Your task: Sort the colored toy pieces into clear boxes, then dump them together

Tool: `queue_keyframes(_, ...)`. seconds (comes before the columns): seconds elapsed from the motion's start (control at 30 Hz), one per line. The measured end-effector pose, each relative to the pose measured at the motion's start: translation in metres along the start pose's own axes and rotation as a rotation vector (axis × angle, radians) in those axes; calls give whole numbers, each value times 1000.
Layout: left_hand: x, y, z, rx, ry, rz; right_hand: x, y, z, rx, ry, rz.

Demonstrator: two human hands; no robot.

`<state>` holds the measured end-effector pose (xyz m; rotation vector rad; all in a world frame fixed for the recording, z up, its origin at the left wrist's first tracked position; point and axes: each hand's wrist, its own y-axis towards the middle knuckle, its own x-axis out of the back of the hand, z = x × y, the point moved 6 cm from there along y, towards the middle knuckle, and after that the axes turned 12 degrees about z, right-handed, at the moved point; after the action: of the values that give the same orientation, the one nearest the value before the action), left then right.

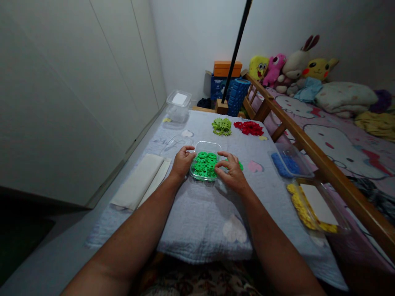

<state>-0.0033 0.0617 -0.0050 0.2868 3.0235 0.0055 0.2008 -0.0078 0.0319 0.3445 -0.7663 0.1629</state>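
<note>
A clear plastic container holding bright green snowflake-shaped plastic pieces stands on the cloth-covered table in front of me. My left hand is closed on its left side, thumb and forefinger at the rim. At the right side, my right hand has its fingers curled in against the container wall; its fingertips partly hide what they touch. More green pieces lie on the cloth just behind my right hand, mostly covered by it. A clear lid appears to lie flat beyond my left hand.
Light green pieces and red pieces lie in piles farther back. Tubs of blue pieces and yellow pieces stand at the right by a wooden bed rail. A folded cloth lies left; a clear box stands back left.
</note>
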Motion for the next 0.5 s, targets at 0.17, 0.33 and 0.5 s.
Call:
queue_keyframes(0.17,1,-1,-1,6,-4,-8,13,-1,-9,-27,28,-107)
queue_keyframes(0.33,1,0,1,2,9,-6,39,-5,-36,-126,6,-275)
queue_keyframes(0.5,1,1,3,-5,11,4,46,-9,-71,-299,-138,-271)
